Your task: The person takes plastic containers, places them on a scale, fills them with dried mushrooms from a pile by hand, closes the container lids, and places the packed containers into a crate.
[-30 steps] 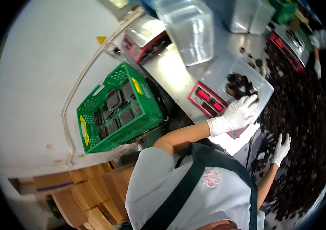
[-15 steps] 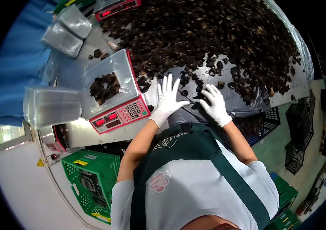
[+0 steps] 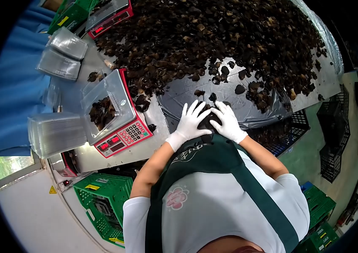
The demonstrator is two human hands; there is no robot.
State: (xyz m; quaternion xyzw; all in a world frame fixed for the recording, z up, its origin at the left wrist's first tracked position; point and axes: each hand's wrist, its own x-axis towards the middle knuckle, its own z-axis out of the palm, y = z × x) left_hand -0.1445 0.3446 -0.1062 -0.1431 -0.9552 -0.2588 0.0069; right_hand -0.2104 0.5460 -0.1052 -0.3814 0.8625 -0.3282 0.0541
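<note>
Hands: two, white-gloved, right of the near scale [image 3: 122, 137]. Your left hand [image 3: 191, 122] was nearer it, your right hand [image 3: 229, 121] farther.
Grip: both were part-open, fingers spread and bent, cupped around a gathered clump [image 3: 206, 123] of dark pieces. Couldn't tell if you had any pinched.
Clump: one, right of the near scale, between your thumbs, at your apron [image 3: 200, 158].
Scales: two clear; the far scale [image 3: 110, 21] sat above the near one.
Weighing tray: one, clear, on the near scale, with one small pile [image 3: 102, 113] inside.
Clear tray stacks: three; a big stack [image 3: 57, 135] left of the near scale, two smaller up-left.
Heap: one big heap [image 3: 212, 36], above and right of the near scale.
Room: bare metal strip right of the near scale; beyond, mostly open dark sheet [image 3: 229, 90] between hands and heap.
Edge: the table's front edge ran just below the near scale.
</note>
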